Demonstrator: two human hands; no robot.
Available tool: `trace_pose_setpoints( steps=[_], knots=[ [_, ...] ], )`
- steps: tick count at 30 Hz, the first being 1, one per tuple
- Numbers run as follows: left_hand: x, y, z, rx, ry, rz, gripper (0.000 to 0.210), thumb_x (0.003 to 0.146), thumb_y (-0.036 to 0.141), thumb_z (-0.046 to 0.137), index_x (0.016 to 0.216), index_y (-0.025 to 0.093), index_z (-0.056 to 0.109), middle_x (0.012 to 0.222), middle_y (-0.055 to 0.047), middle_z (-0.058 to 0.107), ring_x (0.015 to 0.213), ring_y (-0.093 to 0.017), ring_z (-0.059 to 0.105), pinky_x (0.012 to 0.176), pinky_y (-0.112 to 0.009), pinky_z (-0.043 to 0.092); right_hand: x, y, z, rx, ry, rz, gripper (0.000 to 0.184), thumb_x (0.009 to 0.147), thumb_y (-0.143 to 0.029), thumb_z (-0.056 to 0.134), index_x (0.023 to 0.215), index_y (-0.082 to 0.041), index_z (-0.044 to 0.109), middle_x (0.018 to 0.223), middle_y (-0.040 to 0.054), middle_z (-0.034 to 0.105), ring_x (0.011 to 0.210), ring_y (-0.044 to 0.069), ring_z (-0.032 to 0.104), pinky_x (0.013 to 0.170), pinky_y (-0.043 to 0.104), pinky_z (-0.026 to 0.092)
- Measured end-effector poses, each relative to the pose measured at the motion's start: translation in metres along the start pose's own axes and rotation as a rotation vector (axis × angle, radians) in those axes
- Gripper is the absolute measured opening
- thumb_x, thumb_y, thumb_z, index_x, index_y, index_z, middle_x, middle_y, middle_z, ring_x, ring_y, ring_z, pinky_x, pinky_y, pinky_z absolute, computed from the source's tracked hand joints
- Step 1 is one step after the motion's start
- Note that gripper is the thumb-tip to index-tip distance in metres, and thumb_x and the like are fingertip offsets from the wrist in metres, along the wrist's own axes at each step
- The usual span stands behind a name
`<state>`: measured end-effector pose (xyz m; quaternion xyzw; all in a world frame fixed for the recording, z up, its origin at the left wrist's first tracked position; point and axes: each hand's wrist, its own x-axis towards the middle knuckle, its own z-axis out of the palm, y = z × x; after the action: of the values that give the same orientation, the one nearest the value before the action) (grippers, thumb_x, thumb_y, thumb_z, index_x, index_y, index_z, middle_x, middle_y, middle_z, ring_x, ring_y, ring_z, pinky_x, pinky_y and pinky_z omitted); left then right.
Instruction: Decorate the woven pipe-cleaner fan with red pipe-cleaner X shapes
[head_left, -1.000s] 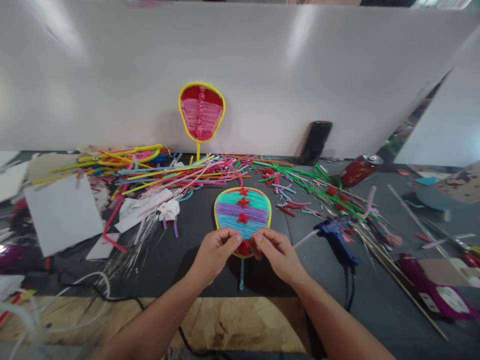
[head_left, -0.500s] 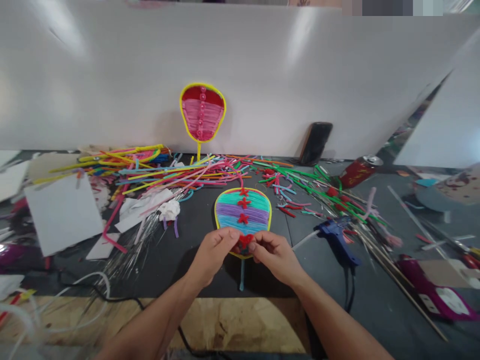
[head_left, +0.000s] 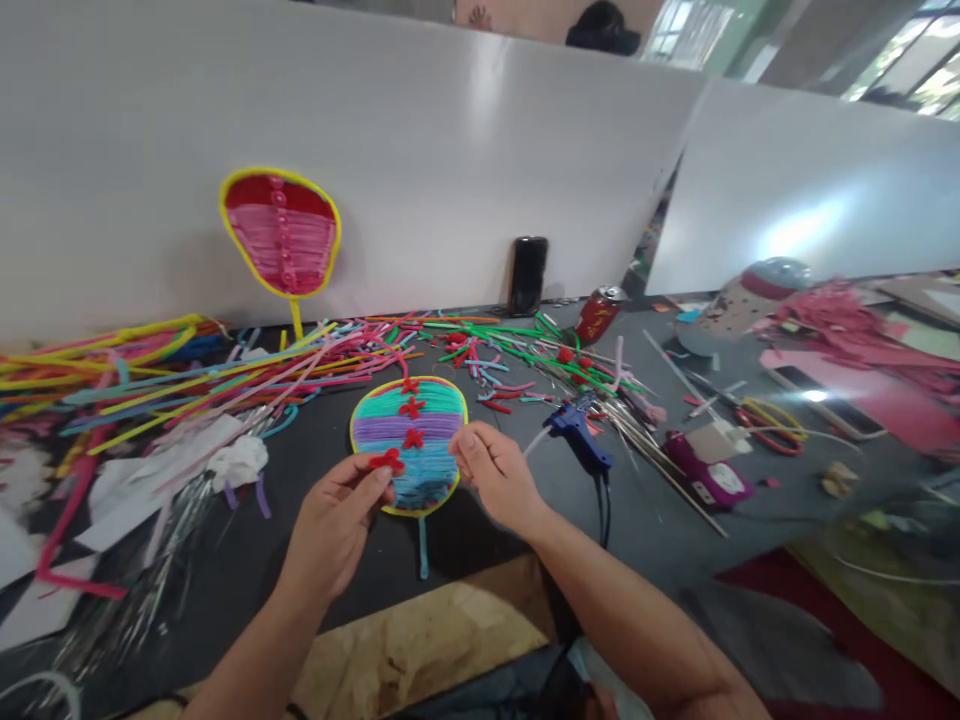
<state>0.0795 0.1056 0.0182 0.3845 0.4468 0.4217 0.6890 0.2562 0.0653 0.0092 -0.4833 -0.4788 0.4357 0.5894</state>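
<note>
A hand fan wrapped in pipe cleaners (head_left: 435, 475) lies on the dark table, banded teal, purple and blue inside a yellow rim. Several red pipe-cleaner flowers run down its middle, and its blue handle (head_left: 424, 550) points towards me. Between thumb and fingers my left hand (head_left: 330, 525) pinches a red flower (head_left: 387, 461) over the fan's lower left part. My right hand (head_left: 495, 475) is closed at the fan's right edge, fingertips pressed together. Whatever they hold, if anything, is too small to make out.
Behind, a pink and red fan (head_left: 281, 235) leans on the white board. Pipe cleaners (head_left: 225, 385) lie heaped at left. To the right are a blue glue gun (head_left: 579, 438), a phone (head_left: 528, 275), a red can (head_left: 600, 315) and a purple device (head_left: 705, 470).
The view has swung right. My hands have parted: the left has drawn the red flower to the fan's left side, while the right has moved up to its right edge.
</note>
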Motion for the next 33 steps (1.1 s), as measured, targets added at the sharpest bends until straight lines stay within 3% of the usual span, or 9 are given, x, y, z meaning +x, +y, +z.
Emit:
trace_pose_setpoints(
  steps=[3,5,9,13,18,23,27,30,33],
  knots=[
    [0.004,0.001,-0.001,-0.066,0.035,0.039,0.024,0.059,0.028,0.081,0.073,0.016,0.066,0.062,0.002,0.062,0.056,-0.008,0.052,0.057,-0.017,0.045,0.000,-0.028,-0.007,0.085,0.050,-0.061,0.019,0.091,-0.039,0.046,0.095,-0.021,0.051,0.064,-0.0050,0.048,0.051,0.008,0.044,0.051,0.021,0.039],
    [0.006,0.001,-0.002,-0.097,0.048,0.066,0.022,0.060,0.027,0.080,0.072,0.017,0.065,0.060,0.003,0.059,0.056,-0.008,0.052,0.058,-0.018,0.045,-0.002,-0.049,-0.019,0.011,0.036,-0.084,0.018,0.088,-0.035,0.050,0.099,-0.021,0.051,0.075,-0.0015,0.055,0.059,0.009,0.052,0.058,0.024,0.045],
    [0.006,0.004,-0.003,-0.130,0.051,0.098,0.020,0.063,0.027,0.078,0.072,0.017,0.064,0.059,0.004,0.057,0.057,-0.008,0.051,0.057,-0.017,0.044,-0.008,-0.068,-0.065,-0.546,0.114,-0.118,0.015,0.087,-0.031,0.050,0.094,-0.019,0.057,0.088,0.0057,0.062,0.075,0.016,0.059,0.068,0.029,0.048],
    [0.004,0.003,-0.003,-0.142,0.048,0.120,0.019,0.065,0.028,0.077,0.074,0.017,0.065,0.061,0.004,0.057,0.058,-0.008,0.050,0.058,-0.018,0.043,-0.017,-0.041,-0.119,-1.292,0.186,-0.091,0.024,0.082,-0.029,0.053,0.103,-0.017,0.058,0.105,0.0138,0.062,0.102,0.030,0.054,0.089,0.045,0.041],
    [0.005,0.000,-0.003,-0.134,0.058,0.146,0.017,0.068,0.028,0.075,0.074,0.017,0.063,0.061,0.004,0.057,0.057,-0.007,0.049,0.057,-0.018,0.041,-0.027,-0.001,-0.151,-1.599,0.133,0.101,0.045,0.080,-0.034,0.058,0.117,-0.009,0.052,0.112,0.0205,0.060,0.103,0.034,0.056,0.088,0.044,0.043],
    [0.008,-0.003,-0.006,-0.120,0.062,0.148,0.018,0.068,0.029,0.074,0.074,0.017,0.062,0.060,0.004,0.056,0.056,-0.007,0.048,0.056,-0.018,0.040,-0.020,0.003,-0.149,-1.591,0.139,0.183,0.045,0.081,-0.030,0.058,0.119,-0.007,0.051,0.107,0.0196,0.065,0.100,0.032,0.060,0.088,0.043,0.044],
    [0.008,-0.003,-0.005,-0.111,0.081,0.142,0.021,0.067,0.031,0.074,0.075,0.016,0.063,0.062,0.004,0.058,0.055,-0.007,0.048,0.055,-0.018,0.039,-0.020,-0.006,-0.151,-1.415,0.211,0.264,0.048,0.077,-0.025,0.058,0.122,-0.011,0.051,0.103,0.0164,0.068,0.096,0.031,0.064,0.084,0.043,0.047],
    [0.006,-0.003,-0.003,-0.116,0.083,0.118,0.022,0.065,0.031,0.076,0.075,0.015,0.063,0.067,0.002,0.060,0.055,-0.007,0.049,0.055,-0.019,0.040,-0.028,-0.012,-0.160,-1.125,0.358,0.245,0.048,0.075,-0.031,0.058,0.120,-0.015,0.053,0.104,0.0140,0.068,0.096,0.029,0.064,0.080,0.042,0.049],
    [0.003,-0.002,-0.001,-0.115,0.074,0.094,0.024,0.063,0.031,0.077,0.075,0.015,0.064,0.070,0.001,0.063,0.055,-0.007,0.049,0.054,-0.019,0.041,-0.038,-0.018,-0.166,-0.700,0.503,0.192,0.043,0.072,-0.037,0.060,0.110,-0.016,0.058,0.094,0.0107,0.069,0.080,0.024,0.067,0.064,0.034,0.052]
  ],
)
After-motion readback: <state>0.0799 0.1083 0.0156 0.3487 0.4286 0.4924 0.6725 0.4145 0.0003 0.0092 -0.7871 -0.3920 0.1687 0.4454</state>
